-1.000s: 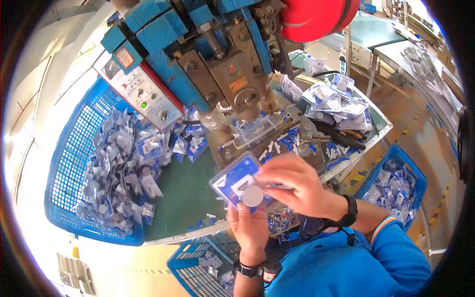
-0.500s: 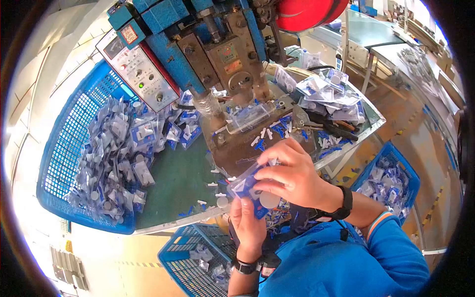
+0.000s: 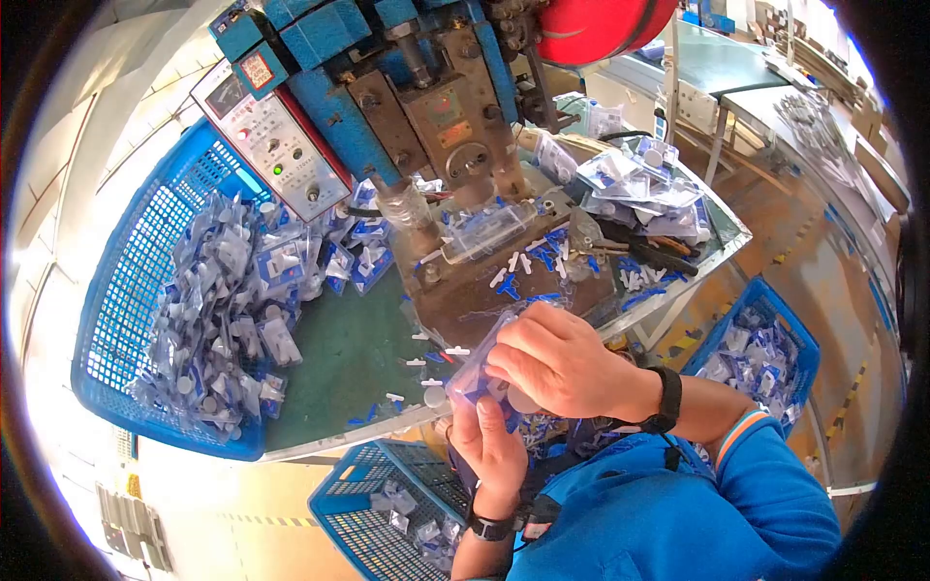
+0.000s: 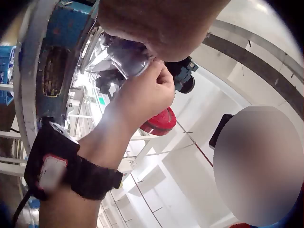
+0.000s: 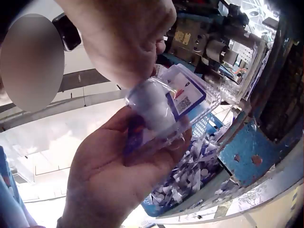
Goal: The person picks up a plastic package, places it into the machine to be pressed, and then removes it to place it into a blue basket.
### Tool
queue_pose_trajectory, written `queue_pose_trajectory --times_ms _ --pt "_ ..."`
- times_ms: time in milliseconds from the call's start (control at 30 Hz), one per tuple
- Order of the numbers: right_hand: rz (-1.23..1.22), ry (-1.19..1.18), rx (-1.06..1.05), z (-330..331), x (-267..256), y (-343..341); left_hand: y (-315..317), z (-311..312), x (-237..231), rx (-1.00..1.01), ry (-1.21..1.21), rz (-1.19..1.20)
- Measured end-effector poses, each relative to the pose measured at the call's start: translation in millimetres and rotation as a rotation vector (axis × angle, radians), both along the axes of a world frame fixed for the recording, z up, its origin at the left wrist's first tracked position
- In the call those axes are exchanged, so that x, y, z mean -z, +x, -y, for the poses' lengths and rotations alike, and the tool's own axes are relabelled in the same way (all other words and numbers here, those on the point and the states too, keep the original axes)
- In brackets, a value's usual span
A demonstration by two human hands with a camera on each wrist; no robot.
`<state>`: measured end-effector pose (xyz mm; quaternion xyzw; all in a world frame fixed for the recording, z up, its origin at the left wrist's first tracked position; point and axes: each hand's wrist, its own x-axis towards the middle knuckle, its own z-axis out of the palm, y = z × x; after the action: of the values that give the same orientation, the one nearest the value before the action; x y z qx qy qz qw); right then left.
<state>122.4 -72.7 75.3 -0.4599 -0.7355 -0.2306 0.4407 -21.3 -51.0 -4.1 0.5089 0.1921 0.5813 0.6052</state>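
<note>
Between my hands is a clear plastic blister pack (image 5: 187,95) with a blue and white printed card and a round pale piece under the plastic. In the head view the pack (image 3: 471,376) tilts steeply above the bench's front edge. My left hand (image 3: 492,450) grips its lower end, thumb on the near face. At the upper edge, my right hand (image 3: 562,363) pinches the pack with curled fingers, covering much of it. The right wrist view shows the left palm under the pack and the right hand (image 5: 128,42) over its top. A code square shows on the card.
A blue basket (image 3: 97,320) heaped with similar packs stands left. Behind my hands is a blue press machine (image 3: 329,107) with a control box (image 3: 276,145). Small white and blue plastic bits (image 3: 513,276) litter its base. More packs (image 3: 649,184) are piled right; other baskets (image 3: 339,494) sit below.
The pack has turned from facing the head camera to nearly edge-on. My right hand has come over its upper edge, fingers curling in further, while the left hand keeps its hold.
</note>
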Motion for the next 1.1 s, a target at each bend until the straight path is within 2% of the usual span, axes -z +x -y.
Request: queue_pose_trajectory --times_ms 67,167,200,300,400,467,533,600,700,733,833,1100 --pt "0.017 -0.043 -0.038 1 -1 0 9 6 -1 -0.059 -0.005 0.062" --pt "0.103 -0.083 -0.123 -3 1 8 7 8 -4 0.015 -0.053 0.064" --pt "0.139 -0.093 -0.155 -4 3 10 8 7 -4 -0.020 -0.066 0.034" --pt "0.028 -0.163 -0.278 -3 2 12 12 11 -3 -0.072 -0.107 0.047" --pt "0.045 -0.156 -0.317 -3 2 17 7 12 -7 -0.025 -0.103 -0.010" --pt "0.176 -0.170 -0.315 -3 0 18 2 7 -1 -0.321 0.396 -0.518" --pt "0.132 -0.182 -0.332 1 2 16 -1 3 -2 -0.306 0.428 -0.500" --pt "-0.063 -0.181 -0.365 7 4 12 3 -2 -14 0.017 -0.003 0.059" --pt "0.023 -0.189 -0.439 22 -7 15 -1 -6 -25 0.070 -0.105 0.037" --pt "-0.032 -0.124 -0.447 21 -3 17 -1 -6 -25 0.079 -0.152 0.042" --pt "-0.175 -0.071 -0.187 15 -5 20 3 -4 -21 0.090 -0.118 0.094" --pt "-0.097 -0.055 -0.154 7 -11 26 -1 -1 -8 0.100 -0.081 0.048"
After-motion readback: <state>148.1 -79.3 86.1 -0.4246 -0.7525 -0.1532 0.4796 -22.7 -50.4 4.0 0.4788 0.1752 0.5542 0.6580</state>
